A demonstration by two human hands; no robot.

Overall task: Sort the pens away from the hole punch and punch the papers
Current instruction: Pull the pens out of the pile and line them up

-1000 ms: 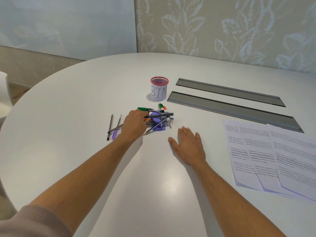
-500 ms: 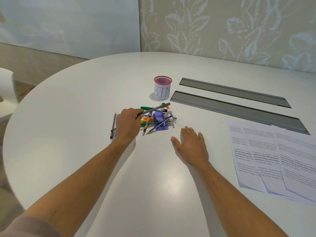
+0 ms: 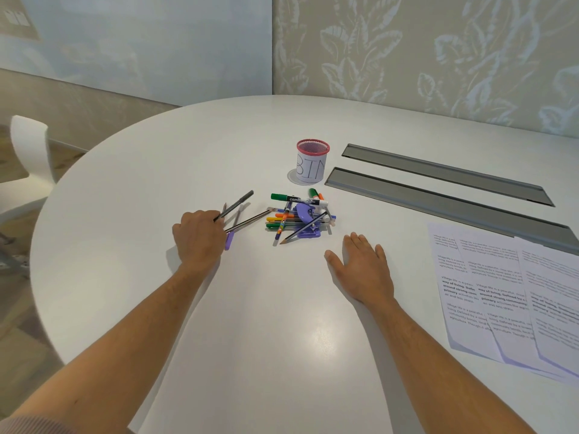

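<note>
A purple hole punch [image 3: 305, 223] lies on the white table [image 3: 250, 324], half buried under a pile of pens and markers [image 3: 283, 219]. Left of the pile, my left hand [image 3: 198, 234] pinches a dark grey pen [image 3: 238, 203] that points up and to the right. Under and beside that hand lie a striped pencil [image 3: 250, 220] and a purple pen [image 3: 229, 240]. My right hand [image 3: 362, 267] rests flat on the table, just right of and nearer than the pile. Printed papers [image 3: 507, 286] lie overlapped at the right.
A red mesh cup labelled BIN [image 3: 311, 162] stands behind the pile. Two grey cable slots [image 3: 438, 195] run across the table at the back right. A white chair [image 3: 29, 158] stands beyond the table's left edge.
My left hand took the grey pen off the pile and carried it left, away from the hole punch. The right hand stayed flat on the table.
</note>
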